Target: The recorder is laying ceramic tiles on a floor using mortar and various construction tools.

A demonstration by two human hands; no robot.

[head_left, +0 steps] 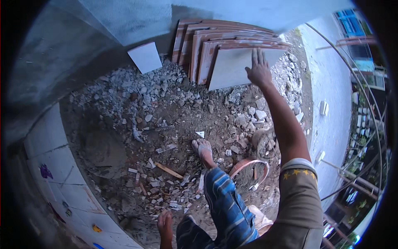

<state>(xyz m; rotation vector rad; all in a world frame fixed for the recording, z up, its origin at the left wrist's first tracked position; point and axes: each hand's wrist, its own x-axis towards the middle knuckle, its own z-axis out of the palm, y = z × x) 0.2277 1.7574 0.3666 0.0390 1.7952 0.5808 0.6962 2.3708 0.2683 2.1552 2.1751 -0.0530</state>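
Observation:
Against the wall leans a stack of large tiles point(195, 47), several deep, with reddish backs and edges. My right hand point(259, 68) is open on the pale face of the front tile point(226, 70), fingers stretched out toward its upper edge. A small white square tile point(144, 57) leans separately on the wall to the left of the stack. Low at the bottom of the view, my left hand point(165, 224) hangs beside my leg, its fingers curled closed; I cannot make out whether anything is inside them.
My sandalled foot point(201, 147) stands on rubble-strewn dirt point(174, 108). Around it lie a wooden strip point(168, 170) and a curved band point(244, 164). A tiled ledge point(49, 153) carrying small objects runs along the left. A paved strip point(331, 83), bent rods point(340, 50) and plants border the right.

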